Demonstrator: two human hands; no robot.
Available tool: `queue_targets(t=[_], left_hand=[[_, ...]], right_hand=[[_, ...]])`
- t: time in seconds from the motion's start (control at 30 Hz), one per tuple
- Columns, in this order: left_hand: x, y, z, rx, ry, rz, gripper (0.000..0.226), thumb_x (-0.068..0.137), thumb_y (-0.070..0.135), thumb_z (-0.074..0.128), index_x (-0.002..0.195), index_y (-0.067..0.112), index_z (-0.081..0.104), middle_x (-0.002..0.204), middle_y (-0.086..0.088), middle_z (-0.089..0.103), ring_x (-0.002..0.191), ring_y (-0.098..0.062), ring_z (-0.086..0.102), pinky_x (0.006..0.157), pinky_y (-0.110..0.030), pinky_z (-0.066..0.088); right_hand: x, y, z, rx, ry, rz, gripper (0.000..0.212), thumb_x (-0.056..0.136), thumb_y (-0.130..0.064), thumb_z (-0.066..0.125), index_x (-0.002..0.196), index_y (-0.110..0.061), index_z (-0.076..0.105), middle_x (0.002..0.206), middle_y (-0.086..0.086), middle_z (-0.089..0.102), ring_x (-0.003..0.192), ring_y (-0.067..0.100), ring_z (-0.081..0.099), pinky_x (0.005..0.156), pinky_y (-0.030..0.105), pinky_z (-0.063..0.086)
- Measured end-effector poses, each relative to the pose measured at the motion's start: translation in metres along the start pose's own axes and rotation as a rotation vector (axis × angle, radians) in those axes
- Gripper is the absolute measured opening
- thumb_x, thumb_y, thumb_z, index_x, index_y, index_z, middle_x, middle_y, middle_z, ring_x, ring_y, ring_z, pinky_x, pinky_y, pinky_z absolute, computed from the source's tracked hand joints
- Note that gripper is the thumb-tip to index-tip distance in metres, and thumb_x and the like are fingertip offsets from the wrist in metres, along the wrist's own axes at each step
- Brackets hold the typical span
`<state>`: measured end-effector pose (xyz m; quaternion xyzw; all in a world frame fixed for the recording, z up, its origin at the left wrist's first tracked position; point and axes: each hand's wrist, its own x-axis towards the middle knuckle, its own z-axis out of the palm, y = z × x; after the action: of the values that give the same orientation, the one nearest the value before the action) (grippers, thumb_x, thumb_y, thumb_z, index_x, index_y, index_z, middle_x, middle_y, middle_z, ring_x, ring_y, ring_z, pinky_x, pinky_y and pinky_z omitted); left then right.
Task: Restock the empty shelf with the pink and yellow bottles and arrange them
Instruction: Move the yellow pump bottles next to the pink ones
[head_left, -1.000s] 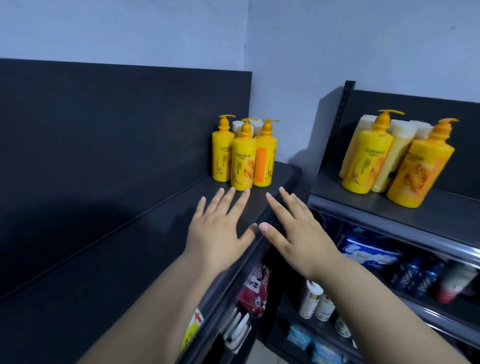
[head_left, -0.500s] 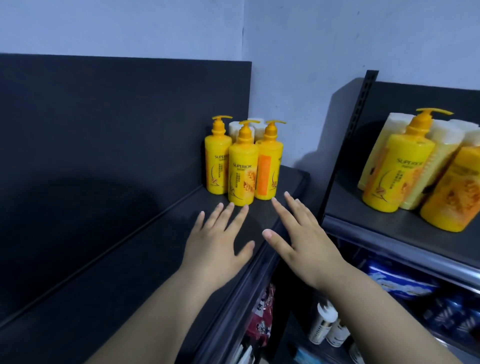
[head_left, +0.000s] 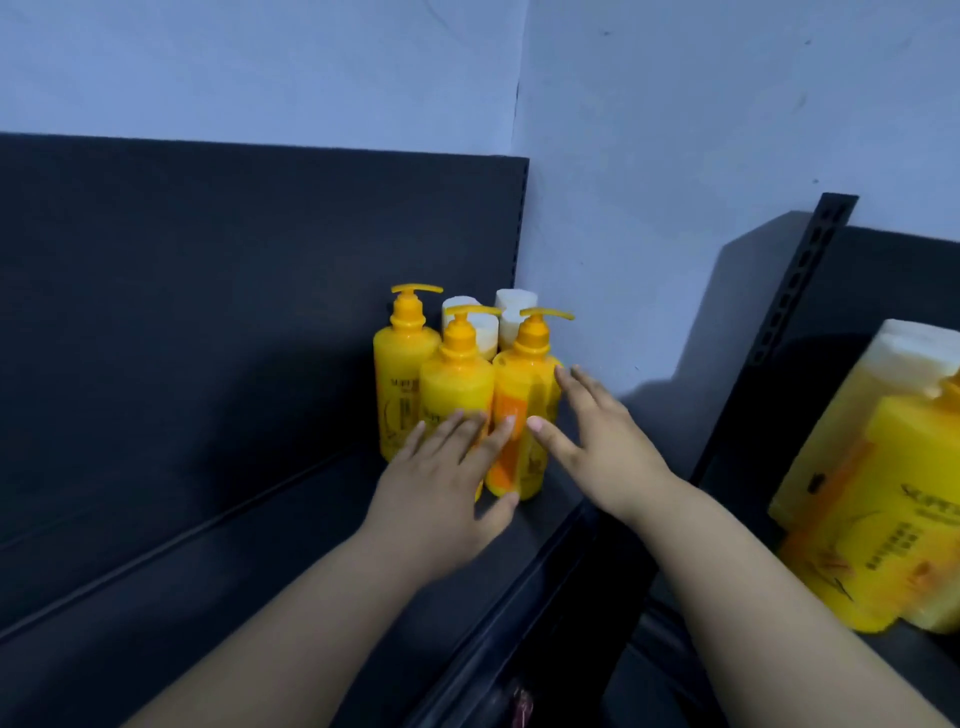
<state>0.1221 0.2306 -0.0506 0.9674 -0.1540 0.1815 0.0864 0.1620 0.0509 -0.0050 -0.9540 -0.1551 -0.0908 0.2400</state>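
Note:
Three yellow pump bottles stand upright in the far right corner of the dark shelf (head_left: 218, 561): a left one (head_left: 402, 384), a middle one (head_left: 454, 384) and a right one (head_left: 524, 395) with an orange label. Two pale white-capped bottles (head_left: 511, 312) show behind them. My left hand (head_left: 441, 488) has straight fingers in front of the middle bottle, covering its lower part. My right hand (head_left: 592, 441) reaches with spread fingers at the right bottle's side. Neither hand holds anything. No pink bottle is in view.
The shelf's dark back panel (head_left: 234, 291) rises behind the bottles and a blue-grey wall (head_left: 649, 156) closes the corner. On a neighbouring shelf to the right stand more yellow bottles (head_left: 878, 499), close to the camera. A slotted upright (head_left: 789, 306) separates the two units.
Both hands have moved forward along the shelf to the yellow bottles. The view has moved closer, so the lower shelves have dropped out of sight.

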Motion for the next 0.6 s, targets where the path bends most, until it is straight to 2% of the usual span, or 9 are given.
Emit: queue_targets(t=[0.1,0.2,0.33,0.43,0.5,0.6], left_hand=[[0.017,0.009,0.01,0.039,-0.031,-0.028,0.076,0.075,0.067,0.003,0.145,0.042,-0.01,0.159,0.008,0.006,0.146,-0.014,0.001,0.118,-0.038,0.001],[0.028,0.011,0.012,0.054,-0.032,-0.051,0.074,0.075,0.068,0.003,0.143,0.043,-0.014,0.158,0.008,0.006,0.146,-0.013,0.001,0.119,-0.038,0.002],[0.034,0.013,0.01,0.071,0.002,-0.096,0.07,0.084,0.063,0.022,0.147,0.036,0.013,0.151,0.003,0.033,0.14,-0.018,0.029,0.114,-0.042,0.017],[0.037,0.013,0.009,0.136,0.032,-0.109,0.066,0.085,0.06,0.032,0.144,0.031,0.034,0.141,0.001,0.05,0.13,-0.018,0.046,0.107,-0.042,0.028],[0.041,0.015,0.007,0.159,0.057,-0.103,0.064,0.084,0.059,0.035,0.14,0.028,0.042,0.136,0.0,0.054,0.127,-0.019,0.05,0.105,-0.043,0.031],[0.05,0.019,0.002,0.15,0.059,-0.108,0.068,0.084,0.058,0.034,0.142,0.024,0.038,0.143,-0.001,0.047,0.134,-0.02,0.04,0.109,-0.039,0.021]], right_hand=[[0.036,0.023,0.003,0.031,-0.009,0.011,0.086,0.086,-0.058,0.05,0.151,-0.018,0.01,0.159,0.003,0.01,0.146,0.02,0.01,0.116,0.035,0.016],[0.071,0.036,0.011,0.076,-0.031,0.025,0.095,0.081,-0.056,0.061,0.15,-0.013,0.013,0.157,0.007,0.016,0.144,0.023,0.014,0.116,0.037,0.018],[0.099,0.038,0.025,0.285,-0.067,0.016,0.096,0.066,-0.051,0.077,0.143,-0.021,0.029,0.142,0.008,0.04,0.131,0.026,0.039,0.105,0.044,0.038],[0.106,0.04,0.034,0.358,-0.025,0.02,0.084,0.065,-0.042,0.08,0.132,-0.013,0.039,0.128,0.009,0.047,0.118,0.024,0.049,0.094,0.04,0.046],[0.106,0.042,0.033,0.324,0.008,-0.002,0.077,0.066,-0.045,0.079,0.126,-0.012,0.044,0.121,0.009,0.051,0.111,0.024,0.052,0.084,0.033,0.045],[0.102,0.045,0.025,0.293,0.015,-0.057,0.073,0.065,-0.046,0.079,0.121,-0.012,0.047,0.116,0.007,0.054,0.109,0.022,0.052,0.08,0.027,0.039]])
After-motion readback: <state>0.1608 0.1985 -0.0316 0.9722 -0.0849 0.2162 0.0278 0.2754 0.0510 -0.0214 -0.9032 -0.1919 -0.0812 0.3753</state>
